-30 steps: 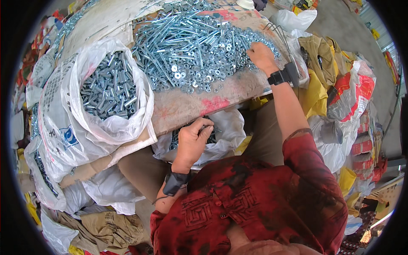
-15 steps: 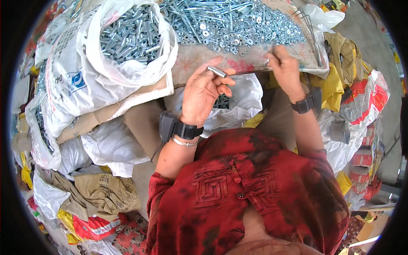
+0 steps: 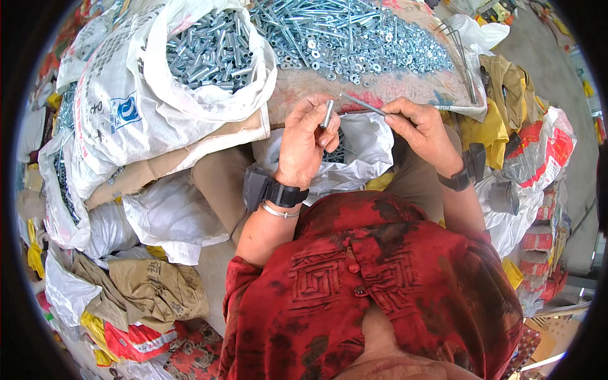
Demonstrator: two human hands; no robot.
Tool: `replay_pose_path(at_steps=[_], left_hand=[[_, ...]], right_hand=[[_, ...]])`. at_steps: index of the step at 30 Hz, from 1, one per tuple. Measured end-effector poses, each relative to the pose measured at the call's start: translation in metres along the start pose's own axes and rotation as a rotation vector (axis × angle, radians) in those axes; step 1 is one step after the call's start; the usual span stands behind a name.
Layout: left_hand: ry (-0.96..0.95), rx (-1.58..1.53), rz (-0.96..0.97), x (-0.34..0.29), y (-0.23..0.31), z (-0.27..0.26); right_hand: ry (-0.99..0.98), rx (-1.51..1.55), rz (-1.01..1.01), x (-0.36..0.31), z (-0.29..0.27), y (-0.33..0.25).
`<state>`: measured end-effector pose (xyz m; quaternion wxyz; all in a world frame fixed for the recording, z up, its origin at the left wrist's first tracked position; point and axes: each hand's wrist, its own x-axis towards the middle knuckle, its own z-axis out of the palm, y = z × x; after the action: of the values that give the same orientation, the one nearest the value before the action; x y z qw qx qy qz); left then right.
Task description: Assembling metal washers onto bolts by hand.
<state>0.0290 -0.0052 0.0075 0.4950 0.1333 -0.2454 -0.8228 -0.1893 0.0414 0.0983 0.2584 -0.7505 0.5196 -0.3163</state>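
Note:
A short silvery metal sleeve [image 3: 327, 114] is gripped between the thumb and fingers of my left hand [image 3: 304, 134]. To its right, my right hand [image 3: 419, 130] pinches one end of a long thin metal bolt [image 3: 362, 103]. The bolt's free end points left toward the sleeve, and the two are apart. Both hands hover in front of the work surface, above an open white bag [image 3: 375, 147] between my knees that has dark metal pieces inside. Beyond the hands lie a heap of long bolts [image 3: 329, 28] and, to its right, loose washers and nuts [image 3: 405, 54].
A large white woven sack [image 3: 104, 133] full of metal sleeves [image 3: 212, 54] stands open at the left on the board. Thin bent wire rods [image 3: 461, 57] lie at the board's right edge. Brown cloth sacks [image 3: 155, 288] and crumpled plastic bags surround me.
My right hand has come back from beside the washers and turned; the long bolt in it now shows plainly. The sleeve in my left hand has tipped from slanting to nearly upright.

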Motion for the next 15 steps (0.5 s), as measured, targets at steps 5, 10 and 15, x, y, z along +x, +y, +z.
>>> replay_pose_path(at_steps=[5,10,15], left_hand=[[-0.029,0.103,-0.123,0.002,0.001,-0.002],[-0.087,0.099,-0.151,-0.005,-0.013,0.013],[-0.035,-0.085,-0.007,-0.001,-0.023,0.012]], right_hand=[[-0.163,0.013,0.009,0.002,-0.011,0.01],[-0.257,0.163,0.009,0.007,0.0,0.015],[0.325,-0.277,-0.447,0.027,0.049,0.007]])
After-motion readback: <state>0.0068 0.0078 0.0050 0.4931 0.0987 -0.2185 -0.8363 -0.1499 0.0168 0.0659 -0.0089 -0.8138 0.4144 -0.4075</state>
